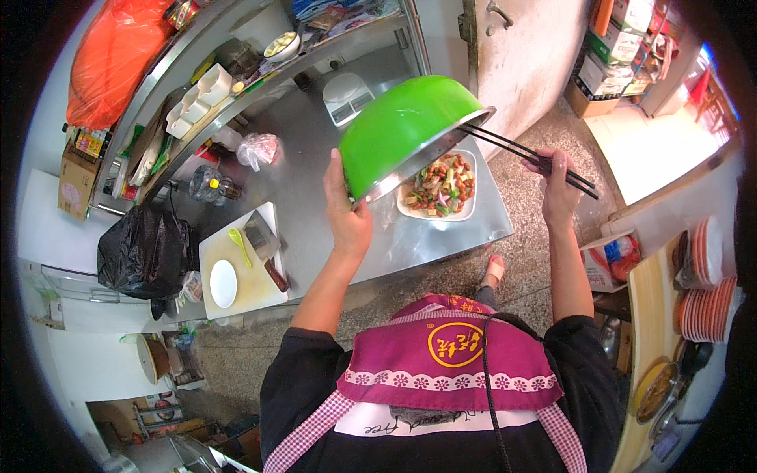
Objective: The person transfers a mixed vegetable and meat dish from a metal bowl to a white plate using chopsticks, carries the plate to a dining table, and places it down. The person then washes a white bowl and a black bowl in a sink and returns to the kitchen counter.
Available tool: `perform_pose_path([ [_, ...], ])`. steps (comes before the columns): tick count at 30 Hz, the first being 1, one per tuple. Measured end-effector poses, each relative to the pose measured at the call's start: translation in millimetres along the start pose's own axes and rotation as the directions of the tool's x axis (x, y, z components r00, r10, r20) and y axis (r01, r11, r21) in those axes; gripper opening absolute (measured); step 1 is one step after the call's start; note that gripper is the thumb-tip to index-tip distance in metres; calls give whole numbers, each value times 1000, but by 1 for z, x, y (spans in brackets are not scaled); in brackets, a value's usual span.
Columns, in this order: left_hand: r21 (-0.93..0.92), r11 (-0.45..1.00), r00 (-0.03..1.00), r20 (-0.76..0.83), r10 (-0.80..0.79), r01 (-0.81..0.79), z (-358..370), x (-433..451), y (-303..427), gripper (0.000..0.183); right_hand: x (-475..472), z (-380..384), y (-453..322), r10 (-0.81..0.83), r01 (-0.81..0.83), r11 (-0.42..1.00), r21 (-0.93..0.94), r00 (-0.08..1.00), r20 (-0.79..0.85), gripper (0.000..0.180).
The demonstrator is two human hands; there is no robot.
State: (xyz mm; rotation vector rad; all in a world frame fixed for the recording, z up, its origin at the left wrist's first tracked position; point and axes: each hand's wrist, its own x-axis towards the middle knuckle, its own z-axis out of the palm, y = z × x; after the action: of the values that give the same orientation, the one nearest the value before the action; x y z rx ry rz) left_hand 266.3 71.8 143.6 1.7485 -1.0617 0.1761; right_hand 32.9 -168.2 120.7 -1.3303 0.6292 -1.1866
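My left hand (348,219) grips the rim of a large green metal bowl (408,127), tipped with its mouth towards me and down. Between the fingers of my right hand (556,177) is a pair of black chopsticks (508,142), their tips reaching inside the bowl's far rim. Below the bowl, a white square plate (434,217) holds a mixed dish of peanuts (450,177) with pale chunks, green pieces and purple slivers. The bowl hides part of the plate's far side. How much food is left inside the bowl cannot be seen.
On the steel table (319,236), a cutting board (254,298) carries a cleaver (260,236), a green spoon (239,247) and a white dish (223,284). A kitchen scale (348,99) stands behind the bowl. Left are a black plastic bag (145,251) and a shelf with white containers (198,100).
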Motion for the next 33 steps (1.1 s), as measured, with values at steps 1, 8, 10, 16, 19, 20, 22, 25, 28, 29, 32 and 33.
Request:
perform_pose_path([
  [1,-45,999,1000,-14,-23,23,0,0,-1,77,3,-4,8,35,-35,999,10,999,-25,37],
  [8,107,993,999,-24,47,-44,-5,-4,9,81,-16,14,1,76,-86,985,-148,995,-70,32],
  [10,99,994,998,-28,59,-56,-5,-3,14,88,-10,28,-4,18,-20,987,-157,1000,-11,29],
  [16,83,990,990,-72,122,-116,-2,-4,16,87,-27,56,-5,-113,129,951,-280,991,73,26],
  [19,50,995,992,-92,87,-83,1,-5,14,87,-34,60,0,-158,202,917,-344,976,150,26],
  [20,44,996,992,-95,86,-82,2,-5,15,87,-37,61,2,-149,205,912,-355,973,177,27],
  [22,35,996,991,-103,80,-77,4,-6,15,88,-43,65,3,-144,212,915,-343,966,213,26],
  [25,13,997,990,-121,71,-70,10,-8,13,79,-53,70,-4,-166,312,817,-484,932,322,24],
  [28,8,1000,992,-127,22,-21,18,-9,11,74,-62,77,-5,-179,344,842,-415,905,387,19],
  [29,5,1000,991,-135,4,-3,21,-9,12,71,-64,76,-3,-188,393,812,-431,876,443,18],
  [32,-14,999,983,-177,-52,51,27,-6,9,69,-69,74,-5,-146,388,806,-448,863,484,13],
  [33,-24,998,976,-205,-70,66,30,-7,1,70,-70,73,-8,-125,383,790,-479,865,486,14],
])
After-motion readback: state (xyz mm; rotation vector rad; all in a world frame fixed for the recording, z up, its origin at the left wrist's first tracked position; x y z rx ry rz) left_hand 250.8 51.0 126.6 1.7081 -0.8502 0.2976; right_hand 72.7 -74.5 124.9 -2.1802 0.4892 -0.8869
